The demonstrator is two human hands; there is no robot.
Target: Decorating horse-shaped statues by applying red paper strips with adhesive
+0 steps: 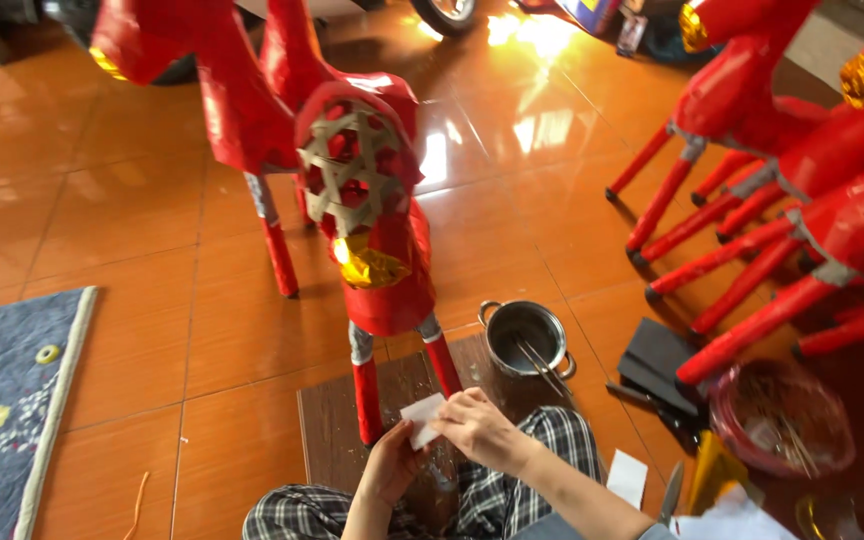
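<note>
A red paper horse figure [372,200] stands on the orange tiled floor facing me, its woven bamboo frame showing at the open rear and a gold foil piece [367,265] below it. Both hands meet low in the view over a brown board [332,430]. My left hand [390,468] and my right hand [477,428] hold a small white paper piece [420,420] together, just beside the figure's red front leg [367,400]. My plaid trousers [512,500] show beneath the hands.
A small steel pot [524,338] with sticks in it stands right of the board. More red paper figures [802,180] lean at the right, with a red basket [777,415], a black folder [657,365], scissors and paper scraps. A grey rug [7,400] lies left.
</note>
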